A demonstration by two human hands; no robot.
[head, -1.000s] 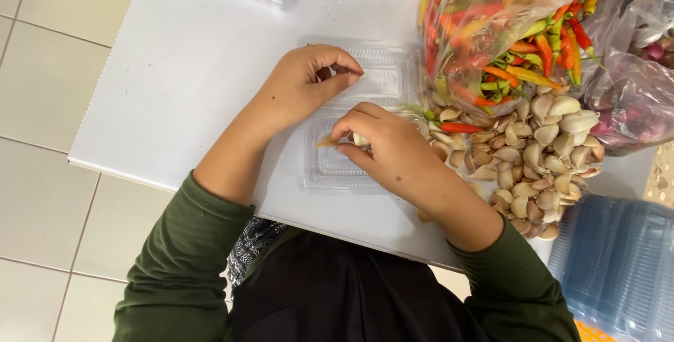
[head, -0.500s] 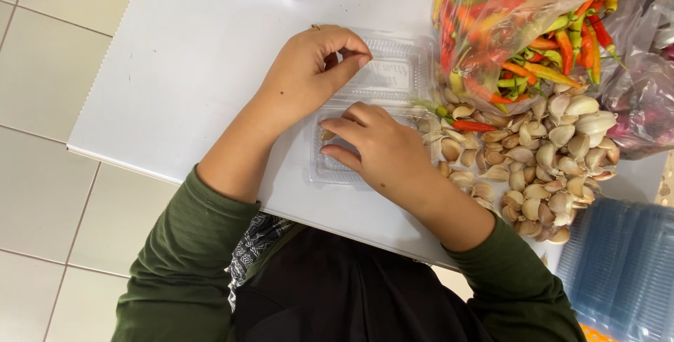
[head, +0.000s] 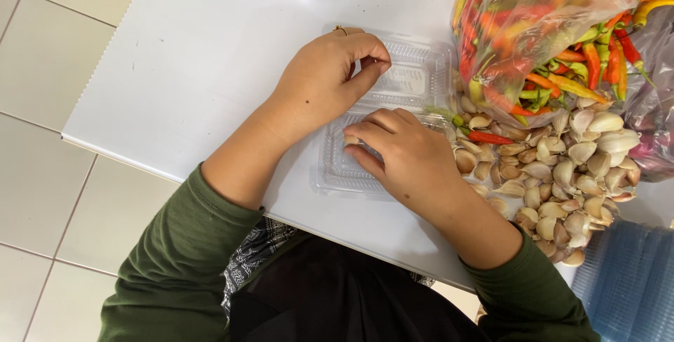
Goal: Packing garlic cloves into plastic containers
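My left hand [head: 319, 86] pinches the far lid of the clear plastic box [head: 414, 79], fingers closed on its edge. My right hand [head: 400, 152] presses curled fingers into the near tray. The box lies open on the white table [head: 210, 40], its long axis running away from me, beside the garlic pile [head: 562, 173].
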